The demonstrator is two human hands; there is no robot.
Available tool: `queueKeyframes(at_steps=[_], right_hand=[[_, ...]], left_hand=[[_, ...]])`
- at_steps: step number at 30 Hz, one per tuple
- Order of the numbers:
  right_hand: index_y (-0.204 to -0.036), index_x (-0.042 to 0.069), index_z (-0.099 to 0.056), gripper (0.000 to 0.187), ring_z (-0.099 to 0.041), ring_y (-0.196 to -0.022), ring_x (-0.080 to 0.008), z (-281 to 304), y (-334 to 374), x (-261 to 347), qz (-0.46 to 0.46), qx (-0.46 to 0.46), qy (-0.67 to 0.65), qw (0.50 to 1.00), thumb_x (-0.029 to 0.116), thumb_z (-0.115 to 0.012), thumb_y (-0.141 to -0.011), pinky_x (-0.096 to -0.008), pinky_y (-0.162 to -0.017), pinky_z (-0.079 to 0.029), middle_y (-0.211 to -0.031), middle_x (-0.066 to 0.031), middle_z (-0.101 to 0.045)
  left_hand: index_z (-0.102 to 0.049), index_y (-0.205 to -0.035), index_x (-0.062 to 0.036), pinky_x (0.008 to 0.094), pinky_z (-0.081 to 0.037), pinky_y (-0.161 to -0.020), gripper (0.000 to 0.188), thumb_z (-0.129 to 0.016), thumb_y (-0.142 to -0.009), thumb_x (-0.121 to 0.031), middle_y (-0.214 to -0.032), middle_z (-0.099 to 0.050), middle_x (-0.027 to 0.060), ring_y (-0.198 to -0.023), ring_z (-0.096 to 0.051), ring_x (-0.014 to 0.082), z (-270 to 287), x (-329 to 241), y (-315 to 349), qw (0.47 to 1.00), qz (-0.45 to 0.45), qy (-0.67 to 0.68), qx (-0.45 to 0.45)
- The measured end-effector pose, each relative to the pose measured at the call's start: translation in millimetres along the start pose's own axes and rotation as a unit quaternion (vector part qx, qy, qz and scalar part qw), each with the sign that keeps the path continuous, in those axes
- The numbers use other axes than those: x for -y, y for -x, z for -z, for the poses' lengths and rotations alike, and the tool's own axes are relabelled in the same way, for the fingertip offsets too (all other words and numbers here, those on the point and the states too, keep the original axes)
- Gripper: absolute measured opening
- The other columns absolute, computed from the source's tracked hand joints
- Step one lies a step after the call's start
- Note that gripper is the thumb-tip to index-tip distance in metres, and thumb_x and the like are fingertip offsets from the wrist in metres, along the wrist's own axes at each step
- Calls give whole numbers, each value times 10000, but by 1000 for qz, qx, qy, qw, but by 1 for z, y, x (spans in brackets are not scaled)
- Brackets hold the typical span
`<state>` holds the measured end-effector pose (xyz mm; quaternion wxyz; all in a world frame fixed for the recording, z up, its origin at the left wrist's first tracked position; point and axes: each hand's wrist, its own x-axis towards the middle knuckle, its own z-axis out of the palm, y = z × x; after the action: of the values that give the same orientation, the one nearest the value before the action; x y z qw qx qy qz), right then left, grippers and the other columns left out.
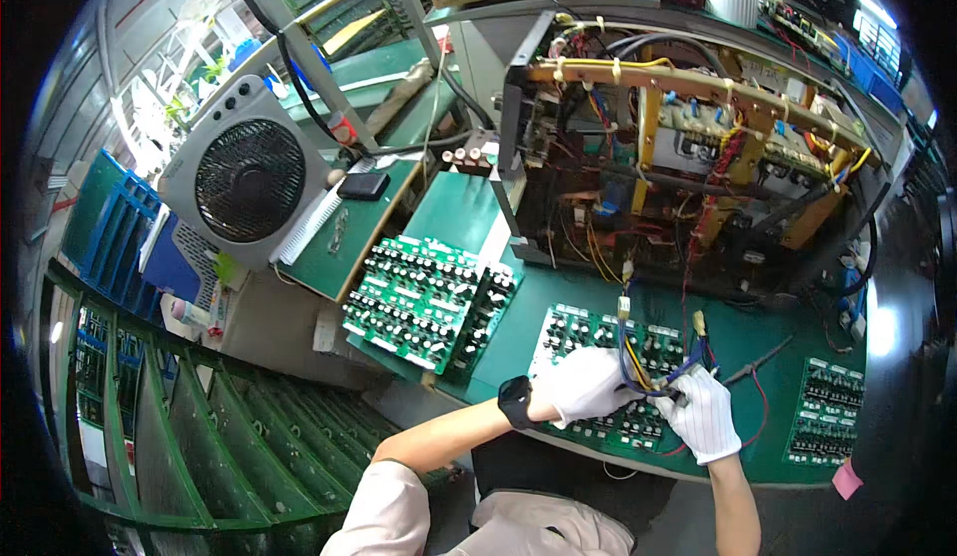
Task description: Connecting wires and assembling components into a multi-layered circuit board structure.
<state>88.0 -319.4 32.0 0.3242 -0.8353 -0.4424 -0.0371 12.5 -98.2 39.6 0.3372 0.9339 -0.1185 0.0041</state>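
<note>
Both my hands wear white gloves and meet over a green circuit board (pixel 663 337) with several rows of small components. My left hand (pixel 588 385) lies across the board, its fingers curled in at the wires; what they grip is hidden. Closed around a wire harness (pixel 630 357) of blue, yellow and dark wires is my right hand (pixel 703 417), at the board's right side. The harness hangs down from an open electronic unit (pixel 698 157). A pale plug (pixel 699 324) stands above my right hand, and a dark test probe (pixel 760 360) lies beyond it.
Stacked circuit boards (pixel 414 302) lie to the left on the green bench (pixel 454 207). Another board group (pixel 827 410) sits at the right, near a pink tag (pixel 847 479). A grey fan (pixel 249 177) stands far left; a green slatted rack (pixel 239 407) is beside me.
</note>
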Motion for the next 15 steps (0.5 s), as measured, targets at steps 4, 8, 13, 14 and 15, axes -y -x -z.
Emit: queueKeyframes(at_steps=[4,8,13,14,15], right_hand=[[-789,61,-604,215,-641,-753,-341,-2,11,-4,0,-13,7,1000,102,-796,-704,-423,-620,-523,-821,-136,-622],[-784,91,-665,139,-659,-764,-321,-1,7,-4,-14,3,29,999,150,-781,-735,-430,-637,-543,-841,-113,-648],[-860,76,-649,207,-673,-835,-307,3,2,5,-30,43,40,998,176,-786,-741,-404,-674,-555,-958,-116,-662],[-868,75,-645,204,-669,-829,-308,3,3,3,-29,31,37,998,171,-780,-749,-406,-672,-552,-950,-116,-657],[-876,74,-641,202,-666,-824,-309,3,6,2,-23,18,30,999,166,-775,-757,-407,-670,-548,-941,-116,-651]], left_hand=[[-700,-884,-45,457,-536,-594,200,-688,-843,-241,-750,-674,191,-680,-667,385,-18,-6,-2,1000,-1,-13,-17],[-672,-798,-58,456,-521,-545,169,-704,-797,-224,-690,-643,179,-633,-653,377,-28,3,6,995,-26,-68,-65],[-714,-878,-97,420,-521,-525,109,-679,-825,-186,-701,-661,127,-620,-661,332,-12,-6,5,992,-16,-120,-33],[-718,-900,-105,413,-520,-518,117,-690,-823,-189,-708,-671,112,-618,-666,314,-17,-4,2,992,-35,-110,-47],[-721,-908,-111,413,-518,-516,116,-695,-829,-191,-710,-675,108,-617,-665,313,-18,-3,-1,990,-54,-112,-60]])
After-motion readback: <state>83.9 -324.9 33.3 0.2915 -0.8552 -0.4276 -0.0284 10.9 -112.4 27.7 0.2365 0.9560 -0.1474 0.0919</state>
